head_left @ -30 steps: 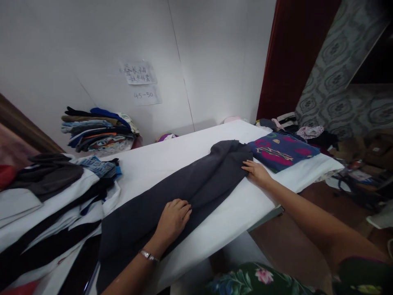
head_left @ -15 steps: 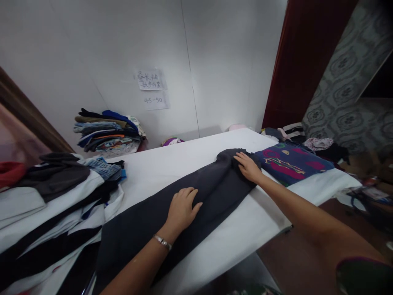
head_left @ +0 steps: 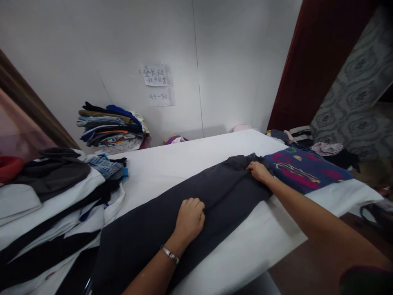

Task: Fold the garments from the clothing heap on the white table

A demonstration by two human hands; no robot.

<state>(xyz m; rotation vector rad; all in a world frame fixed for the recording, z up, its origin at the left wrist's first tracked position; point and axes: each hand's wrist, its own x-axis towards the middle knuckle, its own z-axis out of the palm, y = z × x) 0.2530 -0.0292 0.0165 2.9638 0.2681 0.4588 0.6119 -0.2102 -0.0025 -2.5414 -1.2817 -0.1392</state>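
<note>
The fingers of your right hand (head_left: 259,171) are bent in close at the bunched end of the dark garment (head_left: 172,217), seeming to pinch a bit of its cloth. The fingers of your left hand (head_left: 190,217) are curled narrow on its middle; you hide their tips, so I cannot tell whether they have caught a fold. Most likely the left steadies the length while the right handles the crumpled end, where the wrinkles gather. Your left wrist wears a bracelet (head_left: 170,254).

The dark garment lies lengthwise on the worktop (head_left: 162,168), nearer your edge than the far one, probably so that both arms reach it easily. Its smoother part runs down toward the near left corner; its bunched end meets the patterned garment (head_left: 302,168), spread flat toward the right end, perhaps to be out of the way.

Past the left end of the dark garment sits a loose heap (head_left: 55,192) of clothes; what bears it is covered. Beyond the far left corner rises a neat stack (head_left: 110,127), probably piled flat to save room. Above the far edge, two paper notes (head_left: 158,75) are fixed to the wall (head_left: 245,61), presumably for reading from where you stand.
</note>
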